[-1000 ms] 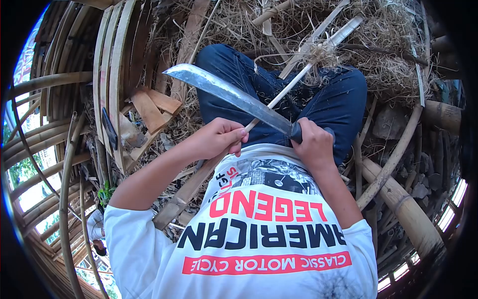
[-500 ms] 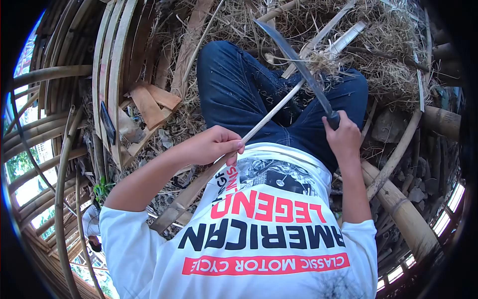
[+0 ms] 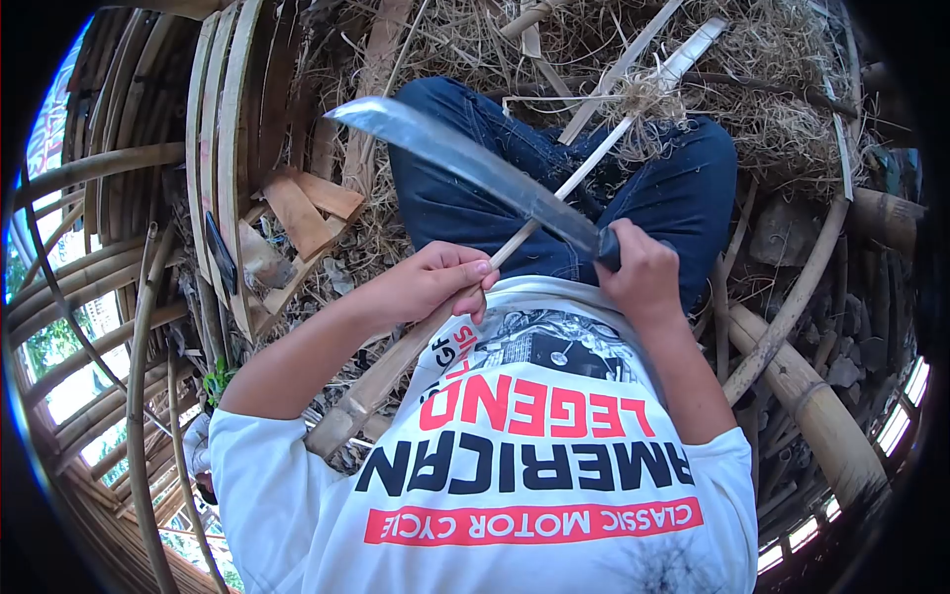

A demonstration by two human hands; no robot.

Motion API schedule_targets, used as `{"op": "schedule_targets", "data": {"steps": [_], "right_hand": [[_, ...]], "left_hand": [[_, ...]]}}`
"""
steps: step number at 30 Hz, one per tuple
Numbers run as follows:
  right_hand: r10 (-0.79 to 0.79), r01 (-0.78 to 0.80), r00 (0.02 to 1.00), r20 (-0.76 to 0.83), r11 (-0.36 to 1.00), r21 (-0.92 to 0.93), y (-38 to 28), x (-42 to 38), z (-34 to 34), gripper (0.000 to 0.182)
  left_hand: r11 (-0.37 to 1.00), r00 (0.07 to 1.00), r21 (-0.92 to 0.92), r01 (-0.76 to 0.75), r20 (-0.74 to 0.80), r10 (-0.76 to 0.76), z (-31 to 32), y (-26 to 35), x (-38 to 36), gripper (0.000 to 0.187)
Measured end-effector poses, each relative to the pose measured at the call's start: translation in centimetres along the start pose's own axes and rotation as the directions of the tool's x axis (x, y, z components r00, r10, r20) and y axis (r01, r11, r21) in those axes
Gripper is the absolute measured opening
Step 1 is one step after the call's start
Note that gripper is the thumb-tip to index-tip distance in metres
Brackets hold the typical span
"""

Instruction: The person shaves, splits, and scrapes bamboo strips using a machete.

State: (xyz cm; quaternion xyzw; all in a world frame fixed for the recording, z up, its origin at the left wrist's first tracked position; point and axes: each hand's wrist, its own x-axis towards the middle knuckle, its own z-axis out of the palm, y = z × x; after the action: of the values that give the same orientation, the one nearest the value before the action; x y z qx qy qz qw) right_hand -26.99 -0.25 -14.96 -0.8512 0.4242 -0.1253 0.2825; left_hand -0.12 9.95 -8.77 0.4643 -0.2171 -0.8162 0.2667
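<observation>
My right hand (image 3: pixel 638 272) is wrapped round the dark handle of a machete (image 3: pixel 465 163). Its long, curved blade points up and left over my lap and crosses a pale bamboo strip (image 3: pixel 510 245). With thumb and fingers, my left hand (image 3: pixel 445 282) pinches that strip near my waist, below the crossing. From beside my left elbow the strip slants up and right across my thighs, its lower part broader and its upper part thin and whitish. Fine curled shavings (image 3: pixel 648 101) hang about it near my knee.
Shavings (image 3: pixel 782 119) cover the ground before me. Long bamboo slats (image 3: pixel 220 148) stand at the left, with a dark phone-like object (image 3: pixel 220 252) leaning there. Wood offcuts (image 3: pixel 302 210) lie near my knee. A thick bamboo pole (image 3: pixel 807 416) lies at the right; a person (image 3: pixel 198 445) shows behind the left poles.
The machete has come down along the strip toward my waist, its blade swinging left from pointing up over the shavings. My left hand keeps its grip on the strip, almost in place.
</observation>
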Motion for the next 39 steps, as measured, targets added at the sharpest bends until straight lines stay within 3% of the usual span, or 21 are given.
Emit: {"op": "schedule_targets", "data": {"steps": [6, 11, 13, 16, 22, 25, 30, 34, 36, 39], "right_hand": [[0.144, -0.146, 0.989, -0.042, 0.988, -0.042, 1.1, 1.1, -0.9, 0.024], [-0.003, 0.007, 0.999, -0.032, 0.991, 0.137, -1.9, -0.6, -1.8, 0.026], [-0.029, 0.030, 1.000, -0.009, 0.991, 0.130, -2.8, -0.7, -1.3, 0.027], [-0.055, 0.052, 0.998, 0.033, 0.994, 0.096, -2.5, -0.6, -0.8, 0.028], [0.106, -0.104, 0.994, 0.011, 0.989, -0.109, 1.4, 0.5, -1.0, 0.026], [0.286, -0.283, 0.958, -0.021, 0.929, -0.240, 4.4, 1.7, -1.9, 0.025], [0.220, -0.233, 0.970, -0.099, 0.962, -0.143, 3.3, 1.2, -2.5, 0.026], [0.063, -0.055, 0.997, -0.045, 0.985, 0.161, -0.5, -1.0, -2.0, 0.025], [0.002, -0.003, 1.000, 0.004, 0.987, 0.161, -1.8, -1.7, -1.4, 0.027], [0.017, -0.021, 0.999, 0.047, 0.995, 0.094, -1.6, -1.4, -0.9, 0.030]], "left_hand": [[1.000, 1.000, 0.006, -0.007, -0.002, 0.007, -0.1, 0.0, 0.2, 0.034], [0.998, 0.996, 0.009, 0.068, -0.050, -0.067, 0.7, 0.6, 0.5, 0.034], [0.996, 0.999, 0.079, 0.044, -0.034, -0.041, 0.9, 0.8, 0.7, 0.033], [0.999, 0.999, 0.029, 0.025, -0.037, -0.024, 0.8, 0.2, 0.7, 0.033], [1.000, 1.000, -0.001, 0.021, -0.007, -0.021, 1.4, 0.1, 0.3, 0.032], [0.999, 0.999, 0.004, 0.036, 0.023, -0.036, 0.8, -0.7, -0.1, 0.032], [0.996, 0.997, -0.076, 0.048, 0.062, -0.044, 1.2, -0.4, 0.5, 0.030], [0.997, 1.000, -0.066, 0.029, 0.014, -0.028, 1.3, 0.1, 0.7, 0.031], [0.999, 0.999, -0.020, 0.049, -0.010, -0.049, 1.4, 0.2, 0.6, 0.031], [0.992, 0.998, -0.111, 0.057, -0.009, -0.058, 1.7, -0.1, 0.5, 0.032]]}}
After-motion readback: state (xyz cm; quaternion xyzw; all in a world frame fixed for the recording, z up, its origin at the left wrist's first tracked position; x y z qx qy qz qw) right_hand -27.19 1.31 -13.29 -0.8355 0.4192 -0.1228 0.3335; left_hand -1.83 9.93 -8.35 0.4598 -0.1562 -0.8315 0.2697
